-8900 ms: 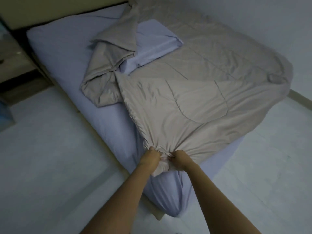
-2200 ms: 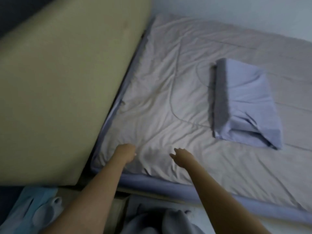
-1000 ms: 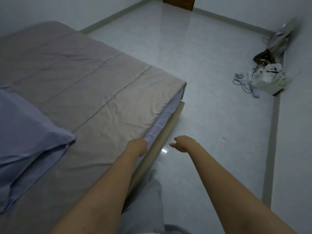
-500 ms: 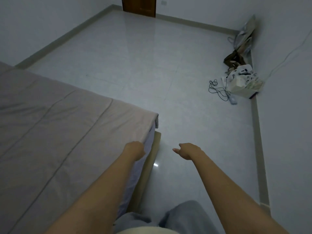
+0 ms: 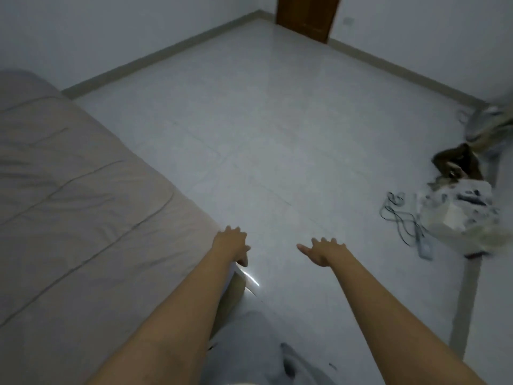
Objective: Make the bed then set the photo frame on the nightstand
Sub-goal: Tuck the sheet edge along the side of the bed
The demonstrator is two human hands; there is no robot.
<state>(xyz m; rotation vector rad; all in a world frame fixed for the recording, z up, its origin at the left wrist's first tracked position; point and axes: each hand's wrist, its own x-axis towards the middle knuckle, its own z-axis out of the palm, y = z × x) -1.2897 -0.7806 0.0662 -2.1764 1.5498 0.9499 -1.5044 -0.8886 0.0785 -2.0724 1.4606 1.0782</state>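
The bed [image 5: 83, 218] fills the left side, covered flat by a beige quilted blanket with a few wrinkles. My left hand [image 5: 231, 243] hovers at the bed's near corner, fingers spread, holding nothing. To its right, my right hand [image 5: 323, 250] is stretched out over the tiled floor, palm down and open. Pillow, photo frame and nightstand are out of view.
White tiled floor [image 5: 277, 148] spreads ahead to a brown door [image 5: 306, 16] at the far wall. By the right wall lie a white plastic bag [image 5: 460, 218], tangled cables [image 5: 402, 218], a dark brown item [image 5: 458, 166] and a blurred fan-like object [image 5: 488, 122].
My view has swung from the headboard and pillow toward the bed's foot and the open floor. Both hands stayed out in front, now with fingers spread; the left one sits at the bed's corner.
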